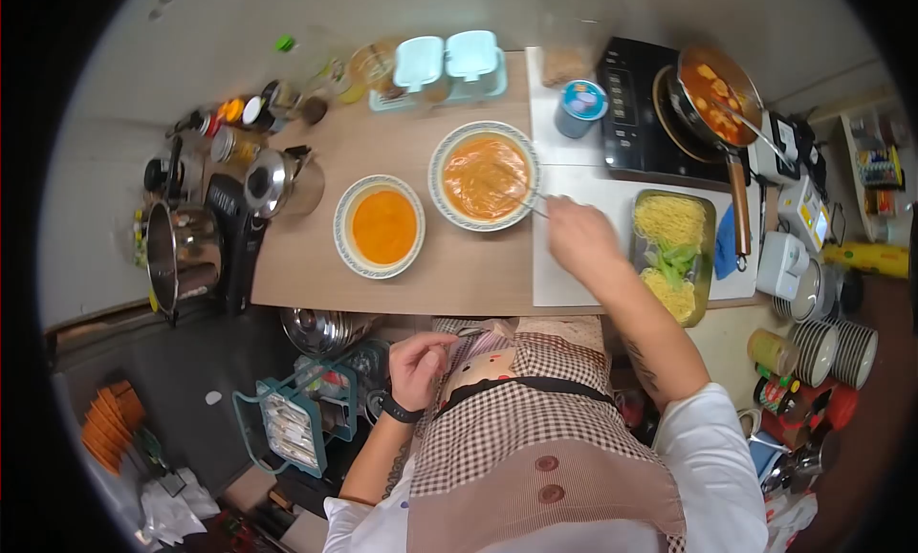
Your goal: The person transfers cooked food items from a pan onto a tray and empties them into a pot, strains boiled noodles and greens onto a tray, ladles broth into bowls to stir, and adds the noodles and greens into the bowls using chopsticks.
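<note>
My right hand point(579, 236) is closed on the handle of a whisk, whose wires point(502, 182) dip into orange liquid in a patterned bowl point(438, 185). Left of it stands a second patterned bowl point(341, 230) of smooth orange liquid, which neither hand touches. Close to the apron, below the counter's front edge, my left hand point(418, 367) is curled with the fingers together around a thin metal utensil point(470, 331), partly hidden and too small to name.
At the back right, a pan of red stew point(717, 99) sits on a black cooktop point(622, 123). A tray of noodles and greens point(703, 266) lies right of my right arm. A blue cup point(580, 108), pale blue containers point(421, 64), jars and a kettle point(268, 183) stand around.
</note>
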Demonstrator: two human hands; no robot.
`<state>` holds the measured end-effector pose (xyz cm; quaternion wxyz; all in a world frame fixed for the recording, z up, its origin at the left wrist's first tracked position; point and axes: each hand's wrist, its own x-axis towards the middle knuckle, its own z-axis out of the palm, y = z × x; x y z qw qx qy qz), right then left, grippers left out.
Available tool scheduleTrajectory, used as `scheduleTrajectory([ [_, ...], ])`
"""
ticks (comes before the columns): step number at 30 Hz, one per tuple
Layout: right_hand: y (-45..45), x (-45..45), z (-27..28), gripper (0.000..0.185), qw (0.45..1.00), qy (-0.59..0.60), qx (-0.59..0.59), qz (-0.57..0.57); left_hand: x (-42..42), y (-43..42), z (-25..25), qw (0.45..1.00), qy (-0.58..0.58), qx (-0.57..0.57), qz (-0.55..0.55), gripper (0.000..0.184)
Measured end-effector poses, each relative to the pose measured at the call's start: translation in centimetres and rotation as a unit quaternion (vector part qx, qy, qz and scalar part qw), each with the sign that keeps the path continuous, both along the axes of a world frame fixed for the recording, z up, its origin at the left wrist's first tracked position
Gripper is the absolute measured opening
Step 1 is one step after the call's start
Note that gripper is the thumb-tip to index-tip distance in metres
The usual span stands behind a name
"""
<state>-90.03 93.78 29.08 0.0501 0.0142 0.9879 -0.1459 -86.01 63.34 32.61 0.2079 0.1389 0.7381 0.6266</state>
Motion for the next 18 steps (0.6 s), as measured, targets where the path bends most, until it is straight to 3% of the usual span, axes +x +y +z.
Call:
scheduleTrajectory([
  [3, -1.3, 1.0, 2.7, 0.018, 0.994, -0.106, 0.033, -0.014, 0.2, -3.6, -1.8, 0.999, -0.029, -0.005, 0.040, 0.033],
  [6, -2.3, -0.6, 0.2, 0.025, 0.997, -0.067, 0.028, -0.033, -0.3, -5.8, -3.6, 0.998, -0.052, -0.021, 0.040, 0.028],
  [10, -3.4, 0.9, 3.0, 0.025, 0.988, -0.126, 0.080, -0.030, 0.4, -9.5, -6.1, 0.993, -0.085, -0.026, 0.076, 0.027],
  [14, -3.8, 0.0, 1.1, 0.027, 0.995, -0.039, 0.063, -0.066, 0.3, -11.5, -7.8, 0.988, -0.137, -0.018, 0.069, 0.024],
  [18, -5.7, 0.8, 3.0, 0.030, 0.988, -0.111, 0.089, -0.059, 0.7, -14.0, -10.3, 0.983, -0.156, -0.028, 0.096, 0.022],
])
